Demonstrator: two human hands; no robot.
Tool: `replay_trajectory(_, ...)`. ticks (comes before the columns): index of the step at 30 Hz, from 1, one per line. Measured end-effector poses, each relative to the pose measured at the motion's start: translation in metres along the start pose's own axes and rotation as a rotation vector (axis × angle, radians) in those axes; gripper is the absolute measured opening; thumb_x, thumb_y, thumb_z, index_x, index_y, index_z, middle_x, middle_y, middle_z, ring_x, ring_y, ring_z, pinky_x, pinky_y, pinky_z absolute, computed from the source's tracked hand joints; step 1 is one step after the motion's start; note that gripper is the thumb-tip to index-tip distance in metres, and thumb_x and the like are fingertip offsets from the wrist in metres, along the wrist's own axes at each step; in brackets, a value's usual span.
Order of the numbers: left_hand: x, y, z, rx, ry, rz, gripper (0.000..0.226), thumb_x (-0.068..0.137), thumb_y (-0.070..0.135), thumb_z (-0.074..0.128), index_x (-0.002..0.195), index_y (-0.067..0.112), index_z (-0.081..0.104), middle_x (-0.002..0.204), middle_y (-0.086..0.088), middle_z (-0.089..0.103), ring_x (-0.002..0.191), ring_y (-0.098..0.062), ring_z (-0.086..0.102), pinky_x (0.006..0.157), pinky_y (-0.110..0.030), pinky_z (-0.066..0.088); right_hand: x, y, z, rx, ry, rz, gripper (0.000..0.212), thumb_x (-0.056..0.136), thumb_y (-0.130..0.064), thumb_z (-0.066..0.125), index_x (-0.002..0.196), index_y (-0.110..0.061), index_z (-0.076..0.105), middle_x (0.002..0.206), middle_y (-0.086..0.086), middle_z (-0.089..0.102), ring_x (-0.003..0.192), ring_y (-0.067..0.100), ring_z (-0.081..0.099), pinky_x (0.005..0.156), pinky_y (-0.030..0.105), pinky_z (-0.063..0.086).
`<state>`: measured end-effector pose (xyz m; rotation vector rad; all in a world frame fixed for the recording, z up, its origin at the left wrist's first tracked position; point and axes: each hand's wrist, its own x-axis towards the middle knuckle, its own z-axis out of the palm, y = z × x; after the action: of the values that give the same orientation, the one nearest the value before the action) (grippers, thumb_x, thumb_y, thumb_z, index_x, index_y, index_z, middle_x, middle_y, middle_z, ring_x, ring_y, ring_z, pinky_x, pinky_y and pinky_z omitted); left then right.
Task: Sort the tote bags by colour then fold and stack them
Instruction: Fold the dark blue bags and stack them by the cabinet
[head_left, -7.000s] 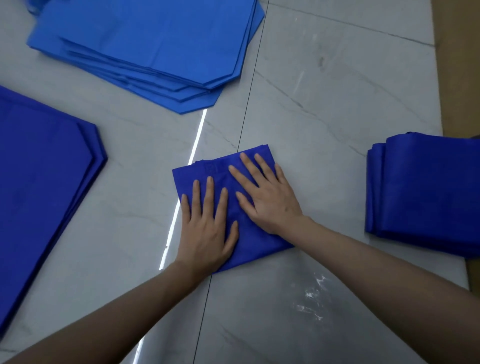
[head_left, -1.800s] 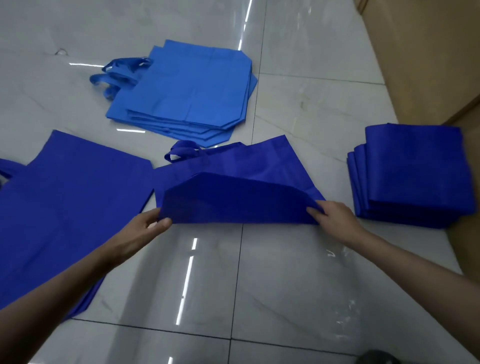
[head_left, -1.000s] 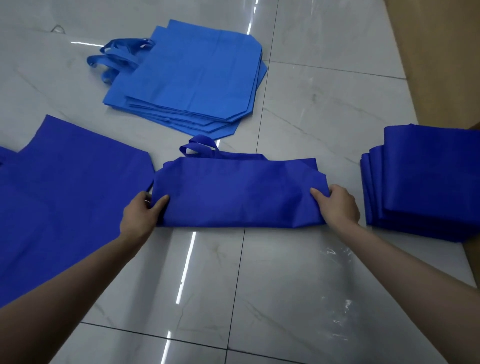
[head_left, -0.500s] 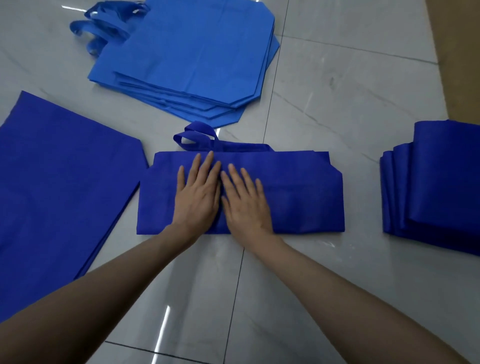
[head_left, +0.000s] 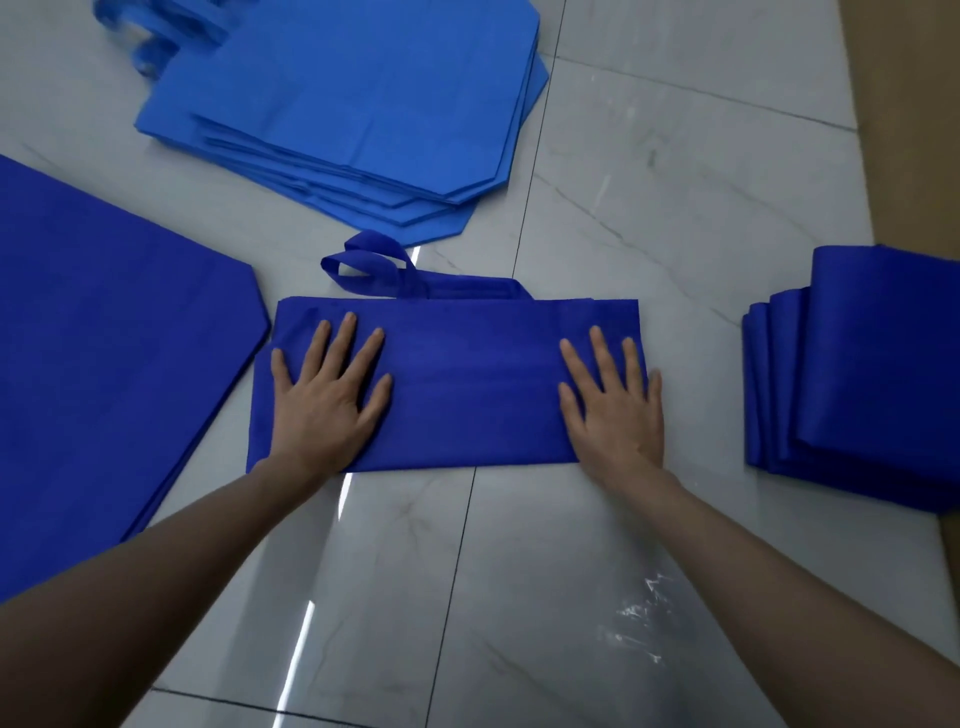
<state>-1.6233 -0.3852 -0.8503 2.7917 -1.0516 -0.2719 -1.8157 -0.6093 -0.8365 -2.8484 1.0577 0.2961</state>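
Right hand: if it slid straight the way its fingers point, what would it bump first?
The right hand would slide off the dark blue bag, cross floor, then probably meet the right corner of the light blue stack.

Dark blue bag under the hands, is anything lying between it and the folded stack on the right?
Nothing visible does. Only floor tile separates the dark blue bag from the folded stack. The left hand and right hand press flat on it.
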Motion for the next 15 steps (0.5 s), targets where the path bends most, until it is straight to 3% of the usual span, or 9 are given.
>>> replay_trajectory(4,-0.014,-0.031,-0.009,0.001,-0.018,-0.104,0.07,0.082,0.07,0.006,0.147,0.044,0.01,0.159,0.006,0.001,0.145,-0.026,-0.003,0.113,-0.055,0.001,-0.008,0.005,-0.007,-0.004,-0.078,0.062,0.055,0.098,-0.051,0.009,0.149,-0.038,-0.004,0.159,-0.006,-0.01,0.146,0.022,-0.01,0.116,0.047,-0.003)
replay_trajectory(6,-0.018,-0.032,-0.013,-0.007,-0.038,-0.12,0.072,0.08,0.072,0.006,0.147,0.044,0.011,0.159,0.004,0.0,0.144,-0.03,-0.004,0.113,-0.055,0.001,-0.004,-0.003,-0.015,0.025,-0.006,0.09,0.055,0.099,-0.05,0.018,0.15,-0.03,0.02,0.159,0.004,0.012,0.145,0.027,0.009,0.116,0.048,0.0)
replay_trajectory(8,-0.014,-0.028,-0.017,-0.039,-0.021,-0.123,0.068,0.084,0.068,0.014,0.145,0.04,0.024,0.159,0.0,0.004,0.145,-0.029,-0.002,0.113,-0.055,0.0,0.009,-0.018,-0.03,0.121,0.141,0.117,0.048,0.097,-0.047,0.033,0.13,-0.016,0.05,0.139,0.014,0.042,0.129,0.03,0.035,0.115,0.048,0.017)
replay_trajectory(9,-0.011,-0.025,-0.02,-0.068,0.003,-0.127,0.062,0.087,0.064,0.022,0.141,0.035,0.035,0.158,-0.003,0.008,0.145,-0.028,-0.001,0.112,-0.054,-0.001,0.018,-0.028,-0.039,0.168,0.201,0.102,0.044,0.096,-0.045,0.039,0.12,-0.012,0.056,0.129,0.014,0.048,0.121,0.03,0.041,0.111,0.045,0.023)
replay_trajectory(11,-0.003,-0.021,-0.023,-0.121,0.061,-0.12,0.045,0.094,0.051,0.036,0.128,0.025,0.049,0.157,-0.007,0.014,0.145,-0.027,0.004,0.113,-0.053,-0.001,0.037,-0.055,-0.052,0.239,0.221,-0.014,0.04,0.095,-0.039,0.046,0.12,-0.009,0.055,0.125,0.012,0.049,0.116,0.028,0.042,0.106,0.038,0.029)
replay_trajectory(15,0.011,-0.021,-0.023,-0.186,0.112,-0.089,0.034,0.097,0.035,0.041,0.122,0.015,0.051,0.154,-0.01,0.022,0.144,-0.027,0.013,0.114,-0.05,0.004,0.079,-0.106,-0.061,0.271,0.1,-0.249,0.048,0.096,-0.034,0.048,0.138,-0.012,0.04,0.137,0.008,0.042,0.125,0.025,0.039,0.108,0.034,0.028)
